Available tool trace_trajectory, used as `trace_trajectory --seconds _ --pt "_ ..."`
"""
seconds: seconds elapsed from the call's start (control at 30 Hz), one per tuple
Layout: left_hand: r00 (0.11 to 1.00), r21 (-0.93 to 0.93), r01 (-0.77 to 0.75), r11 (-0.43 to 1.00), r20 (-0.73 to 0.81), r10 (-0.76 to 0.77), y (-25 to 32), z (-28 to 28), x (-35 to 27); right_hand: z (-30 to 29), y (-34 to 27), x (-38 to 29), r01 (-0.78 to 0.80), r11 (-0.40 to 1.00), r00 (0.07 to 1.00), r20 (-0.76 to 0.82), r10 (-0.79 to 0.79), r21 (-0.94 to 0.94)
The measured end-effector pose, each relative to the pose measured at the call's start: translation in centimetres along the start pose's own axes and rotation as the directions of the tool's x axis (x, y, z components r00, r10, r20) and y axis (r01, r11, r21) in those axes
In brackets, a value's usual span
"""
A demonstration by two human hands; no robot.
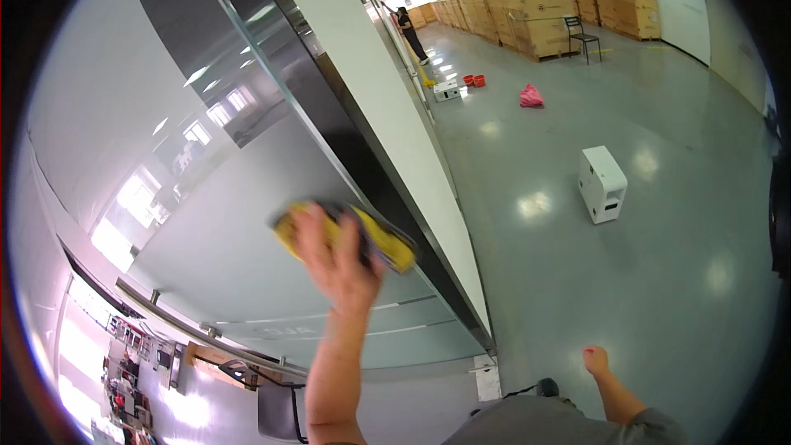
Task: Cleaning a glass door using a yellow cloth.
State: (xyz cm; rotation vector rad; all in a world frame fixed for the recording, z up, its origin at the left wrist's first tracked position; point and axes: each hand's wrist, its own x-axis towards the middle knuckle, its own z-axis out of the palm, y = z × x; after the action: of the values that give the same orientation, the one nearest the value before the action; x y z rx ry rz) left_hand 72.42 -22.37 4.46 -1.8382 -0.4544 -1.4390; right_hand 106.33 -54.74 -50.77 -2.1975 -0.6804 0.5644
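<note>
My left hand [337,259] presses a yellow and dark grey cloth [395,241] against a glass door [259,210]. Both hand and cloth are blurred, and the cloth lies near the dark metal frame [395,198] at the door's edge. Frosted glass fills the part around the cloth, and reflections of lights and windows show on the glossier part. A long metal bar handle [167,316] runs along the door below and left of my hand. Held low at my right side, over the floor, my right hand [596,360] looks closed, with nothing visible in it.
On the grey floor [531,296] stands a white box-shaped device [602,185]. Farther off are a pink bag [531,96], red buckets [474,81], another white device [446,91], a chair [582,37], wooden crates [531,21] and a person [411,34] by the wall. Another chair [278,411] shows beyond the glass.
</note>
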Motion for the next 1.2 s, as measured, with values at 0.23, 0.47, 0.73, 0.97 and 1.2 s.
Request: trace_trajectory --seconds 0.23,0.47,0.73,0.97,1.2 --pt "0.983 0.098 0.107 0.989 -0.16 -0.09 -1.1 0.0 14.6 4.1 5.2 0.7 -0.042 0.998 0.999 0.027 0.043 -0.053" --pt "0.99 0.107 0.119 0.987 -0.093 -0.109 2.1 0.6 8.6 2.7 22.7 -0.4 -0.196 0.936 0.961 0.134 0.243 -0.292" --pt "0.982 0.144 0.041 0.989 0.174 -0.066 6.8 0.8 -7.2 2.1 24.9 -2.4 -0.067 0.769 0.902 0.29 0.319 -0.636" --pt "0.974 0.05 0.039 0.998 0.222 -0.049 6.0 0.0 -5.8 0.4 13.7 -2.8 -0.246 0.929 0.943 0.155 0.296 -0.278" --pt "0.995 0.055 0.095 0.994 -0.012 -0.095 2.8 0.5 9.3 1.7 15.7 -3.2 -0.296 0.928 0.94 0.103 0.324 -0.224"
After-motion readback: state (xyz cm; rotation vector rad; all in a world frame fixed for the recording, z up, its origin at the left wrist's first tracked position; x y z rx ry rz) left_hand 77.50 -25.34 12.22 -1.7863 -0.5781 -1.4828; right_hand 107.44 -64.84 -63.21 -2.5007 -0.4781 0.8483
